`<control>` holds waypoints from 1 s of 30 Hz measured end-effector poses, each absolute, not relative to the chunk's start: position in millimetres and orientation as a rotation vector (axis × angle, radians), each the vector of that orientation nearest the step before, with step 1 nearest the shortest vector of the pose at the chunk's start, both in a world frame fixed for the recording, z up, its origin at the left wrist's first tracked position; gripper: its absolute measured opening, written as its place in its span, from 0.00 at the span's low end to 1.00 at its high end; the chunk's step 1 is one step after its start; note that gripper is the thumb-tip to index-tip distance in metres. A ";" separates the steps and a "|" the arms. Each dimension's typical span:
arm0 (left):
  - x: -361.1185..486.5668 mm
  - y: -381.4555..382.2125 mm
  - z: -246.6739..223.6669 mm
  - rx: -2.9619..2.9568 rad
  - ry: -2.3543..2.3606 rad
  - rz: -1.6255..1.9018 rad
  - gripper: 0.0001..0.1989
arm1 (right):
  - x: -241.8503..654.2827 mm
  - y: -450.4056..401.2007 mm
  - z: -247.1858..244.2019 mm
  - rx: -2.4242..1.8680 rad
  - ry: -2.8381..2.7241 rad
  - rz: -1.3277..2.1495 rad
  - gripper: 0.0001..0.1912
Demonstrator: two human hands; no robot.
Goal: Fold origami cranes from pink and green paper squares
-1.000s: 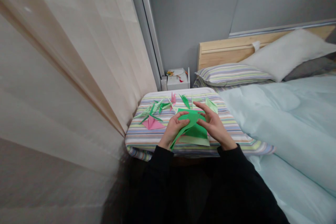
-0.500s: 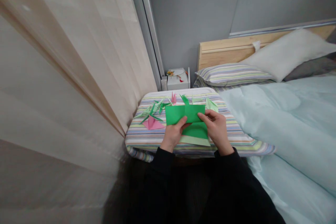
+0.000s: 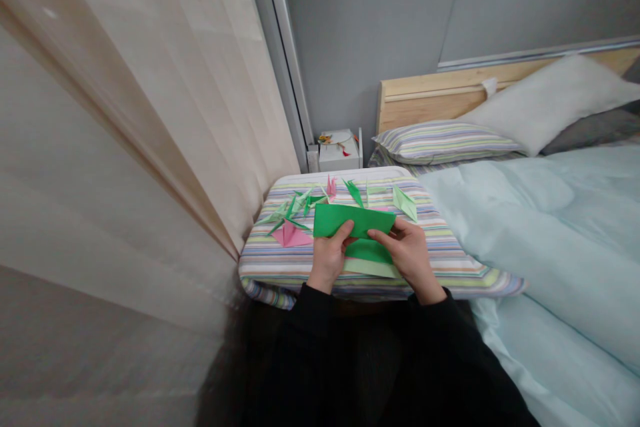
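Two hands clamp one strip of green paper (image 3: 367, 219), just below the frame's centre: the left hand (image 3: 327, 259) pinches its lower edge near the middle, the right hand (image 3: 414, 255) towards its right end, probably to hold the edges level. Loose green (image 3: 369, 251) and pale green sheets (image 3: 371, 268) lie underneath, perhaps for easy reach. The strip looks bright, plain, long and narrow, straight-edged, tilting slightly down rightward.

right: open cloth (image 3: 453, 260) | left: folded papers (image 3: 290, 235) obstruct | behind green sheet (image 3: 366, 217): unclear
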State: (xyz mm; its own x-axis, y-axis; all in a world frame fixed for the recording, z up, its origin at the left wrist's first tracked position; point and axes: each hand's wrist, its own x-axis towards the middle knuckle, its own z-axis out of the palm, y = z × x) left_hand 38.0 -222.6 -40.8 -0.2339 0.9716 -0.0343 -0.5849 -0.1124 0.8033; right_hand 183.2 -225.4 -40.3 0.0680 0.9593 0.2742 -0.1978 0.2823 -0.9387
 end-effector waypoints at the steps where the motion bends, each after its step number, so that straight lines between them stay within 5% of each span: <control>1: 38.2 -222.5 -41.0 0.631 0.861 1.644 0.31 | 183.1 -225.4 -40.3 -0.875 -1.146 1.060 0.11; 30: 37.4 -224.1 -43.1 0.805 0.934 1.461 0.24 | 185.4 -233.6 -2.5 -1.012 -1.042 0.727 0.13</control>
State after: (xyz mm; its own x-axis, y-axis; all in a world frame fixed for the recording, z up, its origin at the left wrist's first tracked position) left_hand 37.4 -224.1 -43.1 -0.0977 0.9947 -0.0312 -0.4460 -0.0157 0.8949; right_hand 185.4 -233.6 -2.5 0.3558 0.8679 0.3466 -0.0259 0.3799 -0.9247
